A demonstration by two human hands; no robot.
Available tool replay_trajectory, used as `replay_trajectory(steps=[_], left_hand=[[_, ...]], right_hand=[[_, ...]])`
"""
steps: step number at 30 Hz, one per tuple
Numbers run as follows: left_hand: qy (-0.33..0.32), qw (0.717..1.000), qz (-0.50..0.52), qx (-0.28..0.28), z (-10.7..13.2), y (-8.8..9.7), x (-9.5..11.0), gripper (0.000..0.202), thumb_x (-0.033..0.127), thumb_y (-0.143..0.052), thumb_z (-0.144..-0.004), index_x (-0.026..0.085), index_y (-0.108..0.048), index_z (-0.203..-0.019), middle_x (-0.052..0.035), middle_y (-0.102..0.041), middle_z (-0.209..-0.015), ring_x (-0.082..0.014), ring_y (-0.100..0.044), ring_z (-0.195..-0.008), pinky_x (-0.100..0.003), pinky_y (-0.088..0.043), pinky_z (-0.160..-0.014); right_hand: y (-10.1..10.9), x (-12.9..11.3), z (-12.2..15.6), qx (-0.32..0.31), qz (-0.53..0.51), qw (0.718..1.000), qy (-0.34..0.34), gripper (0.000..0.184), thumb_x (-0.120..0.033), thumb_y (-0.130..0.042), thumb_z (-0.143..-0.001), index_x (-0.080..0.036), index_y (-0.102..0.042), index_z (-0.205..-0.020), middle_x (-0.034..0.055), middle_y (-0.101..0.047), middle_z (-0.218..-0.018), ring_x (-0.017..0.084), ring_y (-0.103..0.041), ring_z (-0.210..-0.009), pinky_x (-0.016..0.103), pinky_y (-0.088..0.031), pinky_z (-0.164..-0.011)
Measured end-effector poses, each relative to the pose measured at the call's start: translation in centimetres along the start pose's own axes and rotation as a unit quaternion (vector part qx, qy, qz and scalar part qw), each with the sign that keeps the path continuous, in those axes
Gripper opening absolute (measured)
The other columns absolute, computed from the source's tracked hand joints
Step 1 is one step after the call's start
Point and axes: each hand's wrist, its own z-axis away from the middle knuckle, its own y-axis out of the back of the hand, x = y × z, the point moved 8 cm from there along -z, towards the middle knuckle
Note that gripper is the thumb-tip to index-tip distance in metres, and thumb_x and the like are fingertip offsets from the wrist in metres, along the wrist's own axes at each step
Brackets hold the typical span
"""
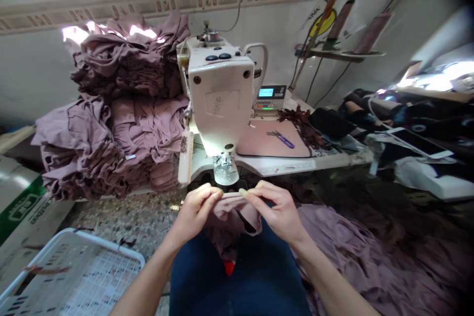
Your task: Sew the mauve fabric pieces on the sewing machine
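The person wears dark blue denim jeans (237, 281) with a plain, seamed look. Both forearms (144, 281) are bare. A pale yellowish cover (243, 192) caps 1 fingertip of the right hand (276, 212).

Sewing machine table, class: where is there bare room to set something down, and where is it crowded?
Bare: the white tabletop in front of the pink mat; the speckled floor between the mauve garment stacks and the white plastic crate. Crowded: the black items right of the mat, and the mauve fabric heaped right of the knees.
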Motion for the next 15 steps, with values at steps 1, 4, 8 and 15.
replay_trajectory(steps=[1, 4, 8, 15], left_hand=[[0.015, 1.000, 0.007, 0.011, -0.3, 0.2, -0.1, 0.039, 0.039, -0.055, -0.110, 0.017, -0.078, -0.089, -0.0065, -0.072, -0.083, -0.0196, -0.064, -0.077, -0.028, -0.048, -0.074], [0.063, 0.997, 0.023, 0.045, -0.9, 0.7, -0.7, 0.036, 0.040, -0.063, -0.105, 0.016, -0.077, -0.082, -0.0049, -0.072, -0.078, -0.0188, -0.063, -0.073, -0.027, -0.047, -0.071], [0.100, 0.989, 0.035, 0.099, -1.5, 1.4, -1.3, 0.035, 0.044, -0.074, -0.096, 0.017, -0.071, -0.074, -0.0017, -0.066, -0.068, -0.0160, -0.057, -0.065, -0.026, -0.043, -0.063], [0.127, 0.972, 0.138, 0.138, -3.3, 1.5, -3.3, 0.036, 0.049, -0.081, -0.090, 0.020, -0.061, -0.095, 0.0079, -0.046, -0.064, -0.0105, -0.042, -0.055, -0.021, -0.033, -0.053]], right_hand=[[0.0, 0.2, -0.4, 0.011, -0.006, 1.000, -0.005, 0.033, -0.042, -0.073, -0.100, -0.020, -0.083, -0.079, 0.0031, -0.066, -0.069, 0.018, -0.060, -0.063, 0.031, -0.049, -0.062], [-0.3, 1.3, -1.6, 0.026, -0.038, 0.998, -0.031, 0.032, -0.041, -0.074, -0.096, -0.019, -0.081, -0.075, 0.0025, -0.066, -0.067, 0.017, -0.059, -0.063, 0.029, -0.047, -0.061], [-0.6, 3.0, -2.4, 0.023, -0.090, 0.993, -0.073, 0.033, -0.045, -0.077, -0.091, -0.018, -0.080, -0.074, 0.0034, -0.072, -0.070, 0.018, -0.060, -0.064, 0.030, -0.048, -0.063], [-0.3, 4.6, -3.7, 0.037, -0.125, 0.983, -0.125, 0.036, -0.050, -0.080, -0.086, -0.017, -0.078, -0.071, 0.0013, -0.068, -0.064, 0.017, -0.055, -0.060, 0.029, -0.044, -0.059]])
